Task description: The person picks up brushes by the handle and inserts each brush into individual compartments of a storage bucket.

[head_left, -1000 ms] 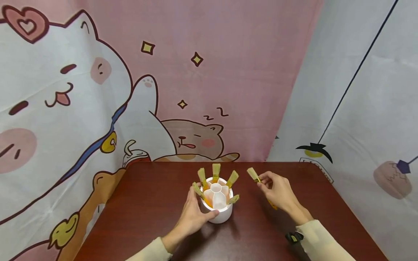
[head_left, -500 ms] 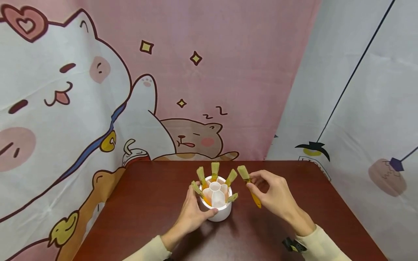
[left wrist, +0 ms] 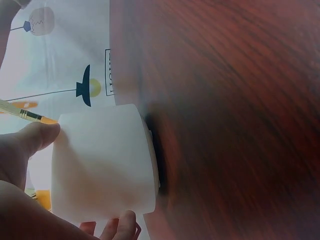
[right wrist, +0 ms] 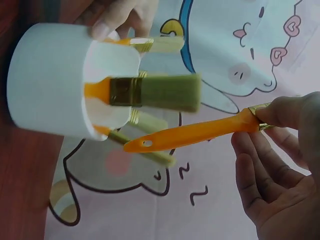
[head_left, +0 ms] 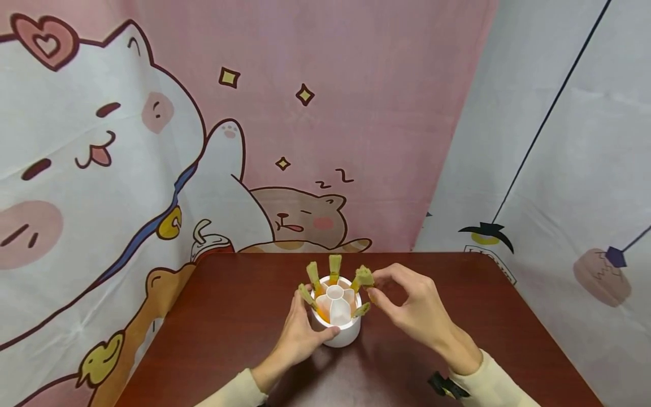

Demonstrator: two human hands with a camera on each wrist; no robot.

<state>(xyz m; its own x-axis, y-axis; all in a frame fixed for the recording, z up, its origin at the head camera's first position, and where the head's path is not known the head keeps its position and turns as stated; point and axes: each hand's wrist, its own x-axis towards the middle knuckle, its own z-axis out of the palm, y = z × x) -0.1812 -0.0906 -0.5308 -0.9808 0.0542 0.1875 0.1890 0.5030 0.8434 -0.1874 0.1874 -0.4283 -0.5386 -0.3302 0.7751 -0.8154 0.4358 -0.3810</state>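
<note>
My left hand (head_left: 301, 332) grips the side of a white round brush holder (head_left: 347, 338), its thumb near the front rim. Inside, the holder is split into petal-shaped compartments around a round centre. Several flat paintbrushes (head_left: 334, 263) with pale bristles stand in it, bristles up, leaning outward. My right hand (head_left: 418, 308) pinches another paintbrush (right wrist: 195, 134) near its metal band, just right of the holder. In the right wrist view, its orange handle points toward the holder's open top, apart from the rim. The held brush's bristles are mostly hidden behind the fingers there.
The holder stands on a dark red-brown table (head_left: 234, 305). Behind it hangs a cartoon-printed cloth (head_left: 376, 141) that meets the table's back edge. A dark strap-like object (head_left: 446, 385) shows beside the right sleeve.
My right hand has moved left with the paintbrush, from the table's right side to beside the holder. The brush has tipped, bristles now toward the head camera. My left hand keeps its grip.
</note>
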